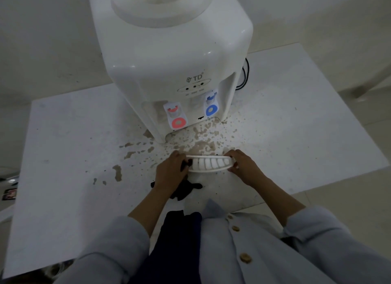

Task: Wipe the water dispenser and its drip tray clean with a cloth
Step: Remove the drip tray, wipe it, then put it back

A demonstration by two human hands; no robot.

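A white countertop water dispenser (169, 57) stands at the back of a white table, with a red tap on its left and a blue tap on its right. Its white slatted drip tray (208, 164) is out of the dispenser and held above the table in front of it. My left hand (171, 173) grips the tray's left end together with a black cloth (185, 188) that hangs below the hand. My right hand (243, 165) holds the tray's right end.
The white table (69, 152) carries brown spill stains (198, 139) spread in front of the dispenser and to the left. A black power cord (245, 74) runs behind the dispenser's right side. The table's near edge is at my body.
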